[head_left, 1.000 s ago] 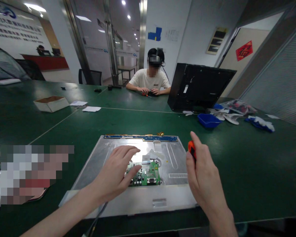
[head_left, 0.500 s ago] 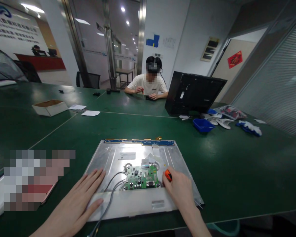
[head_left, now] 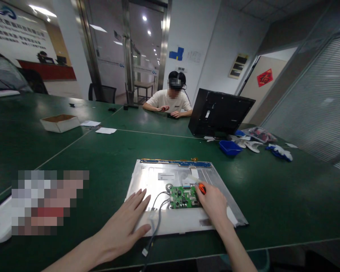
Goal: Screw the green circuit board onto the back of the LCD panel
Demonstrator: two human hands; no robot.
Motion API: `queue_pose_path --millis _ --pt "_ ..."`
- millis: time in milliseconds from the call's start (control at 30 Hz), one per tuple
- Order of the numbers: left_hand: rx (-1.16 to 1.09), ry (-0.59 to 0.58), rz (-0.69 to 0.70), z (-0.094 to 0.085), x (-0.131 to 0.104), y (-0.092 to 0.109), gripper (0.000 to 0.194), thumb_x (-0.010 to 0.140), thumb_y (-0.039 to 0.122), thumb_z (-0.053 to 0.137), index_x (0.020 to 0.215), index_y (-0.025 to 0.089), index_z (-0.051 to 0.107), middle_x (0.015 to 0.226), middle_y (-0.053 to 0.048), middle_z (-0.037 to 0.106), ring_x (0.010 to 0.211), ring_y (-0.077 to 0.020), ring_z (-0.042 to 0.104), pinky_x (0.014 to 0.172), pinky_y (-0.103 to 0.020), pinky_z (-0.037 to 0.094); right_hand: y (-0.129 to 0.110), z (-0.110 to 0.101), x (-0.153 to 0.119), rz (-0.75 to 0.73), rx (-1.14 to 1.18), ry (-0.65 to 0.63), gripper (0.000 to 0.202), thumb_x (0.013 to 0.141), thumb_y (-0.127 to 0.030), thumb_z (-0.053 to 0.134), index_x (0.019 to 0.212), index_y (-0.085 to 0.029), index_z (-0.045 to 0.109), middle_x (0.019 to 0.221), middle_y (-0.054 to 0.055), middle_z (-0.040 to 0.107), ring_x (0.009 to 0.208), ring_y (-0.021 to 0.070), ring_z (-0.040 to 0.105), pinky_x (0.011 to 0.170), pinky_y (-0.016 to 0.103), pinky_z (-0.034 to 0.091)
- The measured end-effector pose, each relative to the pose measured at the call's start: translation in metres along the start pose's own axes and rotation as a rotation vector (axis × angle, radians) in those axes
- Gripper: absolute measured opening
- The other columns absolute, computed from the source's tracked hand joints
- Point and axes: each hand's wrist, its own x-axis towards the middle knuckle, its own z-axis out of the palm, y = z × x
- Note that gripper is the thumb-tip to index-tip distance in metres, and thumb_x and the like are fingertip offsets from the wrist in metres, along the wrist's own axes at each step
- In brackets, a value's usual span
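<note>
A silver metal panel [head_left: 184, 223] lies on the green table, with a green circuit board [head_left: 183, 196] on its middle and a blue strip [head_left: 175, 163] along its far edge. My left hand [head_left: 124, 226] rests spread on the panel's left side, beside the dark cables [head_left: 158, 221] that run from the board over the near edge. In my right hand [head_left: 214, 206], at the board's right end, is an orange and black tool [head_left: 202, 188]; its tip is not clearly visible.
Beyond the panel stand a black monitor [head_left: 219, 113], a blue tray [head_left: 230, 148] and white-blue gloves [head_left: 280, 152]. An open box [head_left: 60, 123] and papers [head_left: 105, 130] lie back left. A person [head_left: 170, 102] sits opposite. Blurred items [head_left: 49, 200] are near left.
The panel and both hands now appear farther right in the view. My right hand has moved up along the board's right side with the tool. The person opposite has lowered a hand.
</note>
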Motion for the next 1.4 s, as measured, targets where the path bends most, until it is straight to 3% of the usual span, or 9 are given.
queue_pose_path --millis 133,333,567,700,867,967,1100,1400 --pt "-0.064 -0.103 0.052 0.0 0.02 0.021 0.072 0.093 0.057 0.044 0.151 0.018 0.025 0.155 -0.016 0.019 0.144 -0.0332 0.017 0.114 -0.052 0.026 0.022 0.007 0.009 0.002 0.02 0.011 0.034 0.093 -0.043 0.043 0.099 -0.023 0.069 0.092 0.008 0.072 0.081 0.0234 0.067 0.063 0.03 0.039" --pt "-0.054 -0.128 0.116 0.012 0.042 0.036 0.076 0.091 0.059 0.044 0.151 0.016 0.023 0.156 -0.019 0.014 0.144 -0.0355 0.011 0.114 -0.054 0.022 0.062 0.017 0.023 -0.029 0.054 0.009 0.034 0.091 -0.042 0.045 0.102 -0.022 0.07 0.095 0.007 0.072 0.088 0.0249 0.066 0.07 0.031 0.042" --pt "-0.044 -0.195 0.133 0.013 0.066 0.063 0.084 0.09 0.064 0.04 0.15 0.009 0.021 0.156 -0.023 0.009 0.144 -0.0373 0.005 0.116 -0.052 0.016 0.1 0.018 0.035 -0.047 0.003 -0.001 0.033 0.092 -0.041 0.042 0.105 -0.024 0.067 0.092 0.007 0.072 0.085 0.0263 0.065 0.068 0.032 0.04" --pt "-0.046 -0.171 0.165 0.02 0.08 0.071 0.086 0.09 0.065 0.039 0.15 0.006 0.021 0.156 -0.025 0.01 0.145 -0.037 0.006 0.116 -0.051 0.015 0.122 0.018 0.044 -0.061 -0.037 -0.016 0.029 0.092 -0.034 0.042 0.107 -0.023 0.065 0.097 0.008 0.071 0.086 0.025 0.064 0.069 0.032 0.039" --pt "-0.043 -0.095 0.214 0.039 0.102 0.08 0.089 0.089 0.069 0.036 0.148 0.003 0.021 0.155 -0.028 0.01 0.144 -0.0386 0.007 0.116 -0.049 0.015 0.153 0.02 0.062 -0.006 -0.097 -0.009 0.028 0.089 -0.031 0.044 0.099 -0.018 0.067 0.088 0.012 0.07 0.079 0.0264 0.064 0.065 0.033 0.038" --pt "-0.046 -0.072 0.22 0.048 0.116 0.088 0.091 0.088 0.07 0.037 0.147 0.003 0.022 0.155 -0.028 0.012 0.144 -0.0395 0.008 0.116 -0.049 0.015 0.171 0.018 0.077 0.006 -0.106 -0.001 0.026 0.086 -0.03 0.046 0.093 -0.018 0.067 0.09 0.013 0.069 0.082 0.026 0.064 0.067 0.032 0.039" --pt "-0.083 -0.065 0.218 0.054 0.132 0.099 0.088 0.089 0.069 0.034 0.147 0.004 0.023 0.156 -0.025 0.012 0.144 -0.0391 0.01 0.116 -0.049 0.015 0.196 0.01 0.089 0.012 -0.091 0.012 0.03 0.085 -0.034 0.046 0.098 -0.018 0.067 0.096 0.013 0.07 0.088 0.0271 0.064 0.069 0.032 0.042" --pt "-0.149 -0.04 0.235 0.063 0.163 0.119 0.088 0.088 0.069 0.033 0.146 0.003 0.028 0.154 -0.026 0.018 0.143 -0.0399 0.014 0.116 -0.05 0.015 0.248 0.008 0.05 -0.01 -0.011 -0.032 0.047 0.084 -0.057 0.041 0.09 -0.019 0.068 0.072 0.009 0.07 0.065 0.0266 0.065 0.059 0.034 0.046"
